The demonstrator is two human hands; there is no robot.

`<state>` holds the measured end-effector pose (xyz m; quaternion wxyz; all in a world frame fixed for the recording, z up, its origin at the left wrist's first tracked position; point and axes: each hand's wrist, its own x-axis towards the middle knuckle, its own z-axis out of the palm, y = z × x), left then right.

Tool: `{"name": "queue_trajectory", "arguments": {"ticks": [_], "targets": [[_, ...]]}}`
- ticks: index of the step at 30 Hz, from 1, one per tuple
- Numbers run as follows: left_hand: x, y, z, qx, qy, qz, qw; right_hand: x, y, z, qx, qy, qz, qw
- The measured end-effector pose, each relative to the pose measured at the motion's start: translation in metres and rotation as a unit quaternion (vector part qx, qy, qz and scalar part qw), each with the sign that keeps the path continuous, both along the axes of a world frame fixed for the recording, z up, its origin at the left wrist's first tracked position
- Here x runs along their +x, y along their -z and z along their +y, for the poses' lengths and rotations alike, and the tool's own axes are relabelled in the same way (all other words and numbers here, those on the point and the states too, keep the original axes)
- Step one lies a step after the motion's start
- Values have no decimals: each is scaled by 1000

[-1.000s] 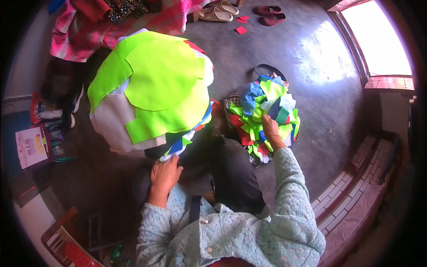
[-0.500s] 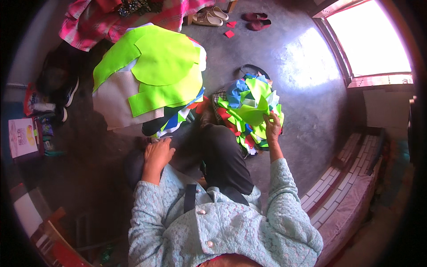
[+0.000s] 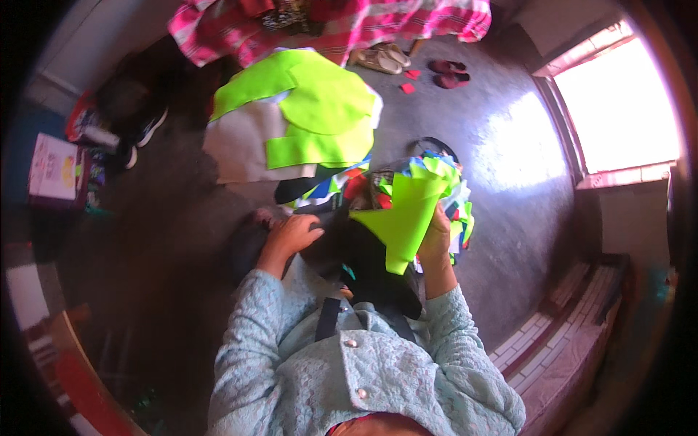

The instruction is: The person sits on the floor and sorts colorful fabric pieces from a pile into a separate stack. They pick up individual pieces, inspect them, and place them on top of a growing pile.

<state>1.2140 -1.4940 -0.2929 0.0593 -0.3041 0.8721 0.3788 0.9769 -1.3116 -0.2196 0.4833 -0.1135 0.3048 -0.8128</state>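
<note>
My right hand point(image 3: 436, 234) is closed on the edge of a bright yellow-green fabric piece point(image 3: 408, 211), which hangs in front of my dark trousers with a pointed corner to the left. Just behind it stands a heap of small fabric scraps point(image 3: 461, 196) in green, blue, white and red. My left hand point(image 3: 293, 234) is by my left knee with its fingers curled; whatever they hold, if anything, I cannot make out. Ahead of that hand rises a large pile of cut cloth point(image 3: 327, 109), yellow-green pieces on top and a pale greyish piece point(image 3: 247, 142) at its left.
A pink checked cloth point(image 3: 407, 22) hangs along the far side. Beige shoes point(image 3: 379, 59), dark red slippers point(image 3: 449, 74) and red scraps point(image 3: 408, 88) lie on the grey floor. A white-and-purple box point(image 3: 54, 171) stands left. A bench with white slats point(image 3: 542, 330) is at right.
My right hand has lifted the yellow-green fabric piece off the scrap heap and drawn it toward me. My left hand stays by the knee. The whole view has shifted.
</note>
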Motion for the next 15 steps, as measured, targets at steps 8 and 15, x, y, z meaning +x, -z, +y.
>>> {"name": "queue_trajectory", "arguments": {"ticks": [8,15], "targets": [[-9,-32,-13,479,-91,218,845,63,15,-42,89,-200,-15,976],[0,-39,-15,595,-109,304,736,65,18,-53,140,-203,23,969]]}}
